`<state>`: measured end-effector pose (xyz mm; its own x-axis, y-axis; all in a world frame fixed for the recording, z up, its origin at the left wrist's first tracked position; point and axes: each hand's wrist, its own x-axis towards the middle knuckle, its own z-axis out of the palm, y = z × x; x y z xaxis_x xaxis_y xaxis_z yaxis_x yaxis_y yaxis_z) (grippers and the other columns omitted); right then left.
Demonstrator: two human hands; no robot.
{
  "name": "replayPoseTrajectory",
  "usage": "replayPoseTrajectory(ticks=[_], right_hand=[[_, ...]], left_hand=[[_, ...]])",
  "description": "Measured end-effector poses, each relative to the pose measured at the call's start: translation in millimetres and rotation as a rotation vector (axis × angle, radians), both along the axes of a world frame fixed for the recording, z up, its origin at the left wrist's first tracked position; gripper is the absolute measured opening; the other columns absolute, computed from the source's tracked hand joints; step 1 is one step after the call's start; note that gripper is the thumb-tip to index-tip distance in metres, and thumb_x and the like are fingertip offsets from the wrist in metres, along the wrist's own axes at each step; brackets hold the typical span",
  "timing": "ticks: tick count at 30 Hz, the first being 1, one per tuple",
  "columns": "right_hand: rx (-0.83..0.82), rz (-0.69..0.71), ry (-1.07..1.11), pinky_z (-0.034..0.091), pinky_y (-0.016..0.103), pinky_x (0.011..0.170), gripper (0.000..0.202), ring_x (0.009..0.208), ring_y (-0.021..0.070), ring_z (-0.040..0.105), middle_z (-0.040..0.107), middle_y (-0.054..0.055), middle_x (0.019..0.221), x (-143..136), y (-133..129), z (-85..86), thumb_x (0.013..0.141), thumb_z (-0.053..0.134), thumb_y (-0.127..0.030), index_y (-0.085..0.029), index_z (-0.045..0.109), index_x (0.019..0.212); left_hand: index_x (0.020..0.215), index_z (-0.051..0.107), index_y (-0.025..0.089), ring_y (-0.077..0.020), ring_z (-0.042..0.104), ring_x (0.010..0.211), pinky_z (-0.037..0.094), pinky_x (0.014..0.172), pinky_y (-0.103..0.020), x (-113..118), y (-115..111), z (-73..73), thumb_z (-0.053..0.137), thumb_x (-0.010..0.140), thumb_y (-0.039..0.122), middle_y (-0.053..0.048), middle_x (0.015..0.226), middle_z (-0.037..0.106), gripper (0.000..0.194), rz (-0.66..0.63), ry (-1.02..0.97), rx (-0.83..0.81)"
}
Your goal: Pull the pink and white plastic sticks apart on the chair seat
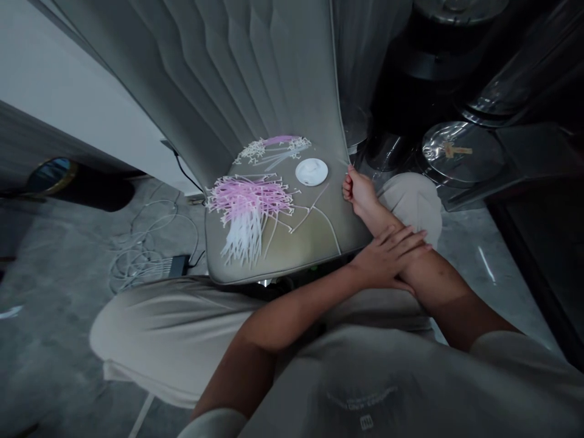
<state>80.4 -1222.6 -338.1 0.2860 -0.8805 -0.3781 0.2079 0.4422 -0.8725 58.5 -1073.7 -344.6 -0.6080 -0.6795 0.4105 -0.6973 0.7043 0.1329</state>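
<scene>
Across my right forearm lies my left hand (390, 258), its fingers spread and resting on the skin. My right hand (358, 188) is closed at the right edge of the grey chair seat (305, 243); a thin pale tip shows at its fingers, too small to name. On the seat a heap of pink and white sticks (250, 198) with small ends lies at the left. Behind it is a smaller group of pale and pink sticks (278, 146). A round white dish (311, 172) with something white in it stands nearest my right hand. A few loose sticks (314, 207) lie in front of the dish.
The padded chair back (255, 67) rises behind the seat. Tangled cables (137, 261) and a black power strip (179, 265) lie on the floor at left. Round shiny lidded containers (460, 170) stand at right. My legs flank the seat's front.
</scene>
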Motion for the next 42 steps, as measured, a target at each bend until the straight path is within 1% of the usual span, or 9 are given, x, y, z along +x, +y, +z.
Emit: replayPoseTrajectory(ticks=[3,12,21,27,31,34,36,38,42], right_hand=[[-0.03,0.01,-0.005,0.02,0.019,0.037,0.046,0.038,0.0042,0.031,0.037,-0.008,0.049,2,0,-0.6,0.09,0.055,-0.053,-0.021,0.04,0.062],[0.02,0.048,0.046,0.025,0.02,0.036,0.048,0.037,0.0049,0.033,0.039,-0.008,0.047,4,-14,-2.5,0.09,0.053,-0.057,-0.021,0.04,0.061],[-0.07,0.063,0.066,0.025,0.02,0.036,0.049,0.037,0.0049,0.032,0.038,-0.007,0.048,6,-14,-8.4,0.09,0.052,-0.057,-0.021,0.041,0.059],[-0.254,0.095,0.158,0.027,0.021,0.04,0.05,0.042,0.0059,0.034,0.039,-0.006,0.052,11,-9,-23.0,0.089,0.05,-0.061,-0.022,0.043,0.06],[-0.478,0.081,0.364,0.028,0.024,0.049,0.054,0.051,0.0083,0.034,0.038,-0.004,0.054,16,5,-26.1,0.091,0.043,-0.064,-0.021,0.041,0.058],[-0.717,0.103,0.553,0.024,0.027,0.055,0.053,0.057,0.0098,0.028,0.033,-0.004,0.056,19,16,-25.1,0.093,0.046,-0.059,-0.02,0.038,0.057],[-0.833,0.137,0.628,0.021,0.029,0.057,0.049,0.059,0.0104,0.024,0.031,-0.004,0.057,20,20,-24.6,0.095,0.046,-0.052,-0.02,0.037,0.059],[-0.881,0.157,0.654,0.02,0.029,0.058,0.046,0.06,0.0106,0.023,0.031,-0.005,0.057,20,21,-24.5,0.097,0.044,-0.045,-0.02,0.037,0.06],[-0.913,0.149,0.69,0.02,0.029,0.059,0.044,0.06,0.0105,0.023,0.035,-0.005,0.058,19,23,-25.3,0.099,0.044,-0.042,-0.02,0.04,0.061]], left_hand=[[0.149,0.039,0.016,-0.0314,0.025,0.149,0.018,0.123,-0.051,11,-9,-3.3,0.044,0.083,0.075,-0.01,0.159,0.033,0.089,0.054,0.019,0.005],[0.147,0.042,0.021,-0.0322,0.03,0.147,0.002,0.121,-0.061,44,-34,-7.3,0.049,0.088,0.065,-0.013,0.154,0.042,0.075,0.13,0.093,0.031],[0.14,0.051,0.025,-0.0299,0.039,0.14,0.009,0.119,-0.062,53,-38,-3.0,0.043,0.095,0.058,-0.01,0.146,0.052,0.057,0.082,0.058,-0.024],[0.137,0.052,0.024,-0.0282,0.045,0.134,0.017,0.119,-0.057,56,-34,6.2,0.045,0.096,0.054,-0.009,0.14,0.057,0.052,0.034,0.035,0.003],[0.132,0.055,0.017,-0.0292,0.051,0.125,0.024,0.117,-0.052,55,-36,16.4,0.059,0.088,0.055,-0.012,0.13,0.061,0.058,0.001,-0.033,0.092],[0.129,0.056,0.017,-0.0295,0.057,0.114,0.037,0.104,-0.046,50,-42,22.7,0.072,0.08,0.049,-0.011,0.122,0.064,0.061,-0.023,-0.108,0.197],[0.129,0.056,0.018,-0.0294,0.058,0.11,0.041,0.094,-0.041,47,-45,25.5,0.075,0.077,0.047,-0.01,0.118,0.065,0.062,-0.021,-0.15,0.241],[0.13,0.055,0.019,-0.0292,0.059,0.108,0.041,0.09,-0.04,45,-46,26.5,0.074,0.077,0.046,-0.01,0.118,0.065,0.063,-0.024,-0.171,0.254],[0.131,0.054,0.015,-0.0284,0.057,0.111,0.039,0.093,-0.041,46,-41,20.4,0.068,0.083,0.042,-0.012,0.122,0.064,0.057,-0.038,-0.146,0.228]])
